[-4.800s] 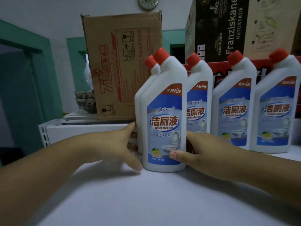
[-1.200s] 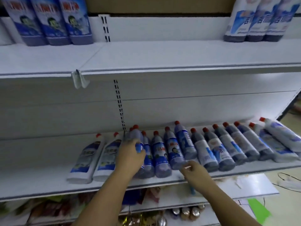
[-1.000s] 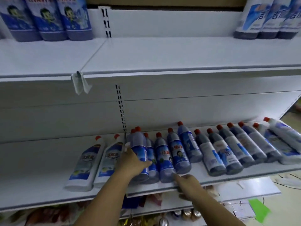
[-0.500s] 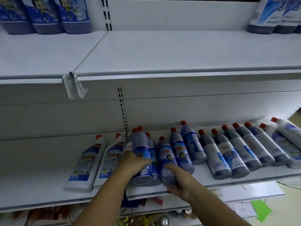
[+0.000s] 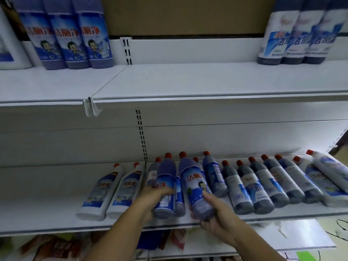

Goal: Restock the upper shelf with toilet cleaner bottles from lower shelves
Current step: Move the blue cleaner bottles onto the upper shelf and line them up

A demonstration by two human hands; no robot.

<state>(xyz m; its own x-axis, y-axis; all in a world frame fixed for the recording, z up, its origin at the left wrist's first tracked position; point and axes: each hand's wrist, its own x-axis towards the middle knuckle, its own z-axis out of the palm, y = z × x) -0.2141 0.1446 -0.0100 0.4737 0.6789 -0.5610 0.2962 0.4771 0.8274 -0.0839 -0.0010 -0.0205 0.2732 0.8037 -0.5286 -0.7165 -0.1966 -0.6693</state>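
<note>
Left hand [image 5: 150, 199] has a grip round one blue bottle [image 5: 165, 187], right hand [image 5: 216, 213] round another [image 5: 197, 191]; both bottles sit at the front edge of the lower shelf [image 5: 47, 219]. Above it, the upper shelf [image 5: 178, 81] is bare mid-span, with bottle trios at its left [image 5: 69, 32] and right [image 5: 299, 32] ends.

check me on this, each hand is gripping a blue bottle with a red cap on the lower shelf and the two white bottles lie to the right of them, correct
Not quite. In the head view the left hand and right hand each grip a blue bottle with a red cap on the lower shelf, but the two white bottles lie to the left of them, not the right.
</note>
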